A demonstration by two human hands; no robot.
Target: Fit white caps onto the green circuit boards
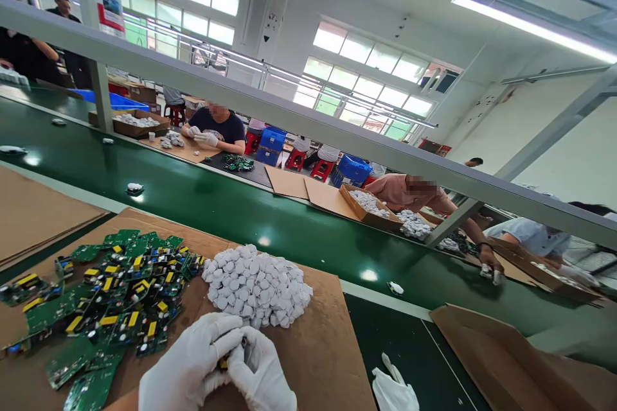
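My left hand (180, 363) and my right hand (263, 372), both in white gloves, meet at the bottom centre with bent fingers. Between them they grip a small circuit board (223, 364); a yellow part of it peeks out, and the gloves hide most of the rest. Left of my hands spreads a heap of green circuit boards (116, 321) carrying yellow and blue components. Just beyond my fingers rises a pile of small white plastic pieces (258, 286). Both heaps lie on a brown cardboard sheet (332, 347).
A green conveyor belt (216, 205) crosses ahead, carrying a few scattered small white units (396, 288). To the right lie a loose white glove (393, 388) and an open cardboard box (520, 359). Co-workers sit across the belt; one hand (490, 260) reaches over it. A metal beam (289, 115) spans above.
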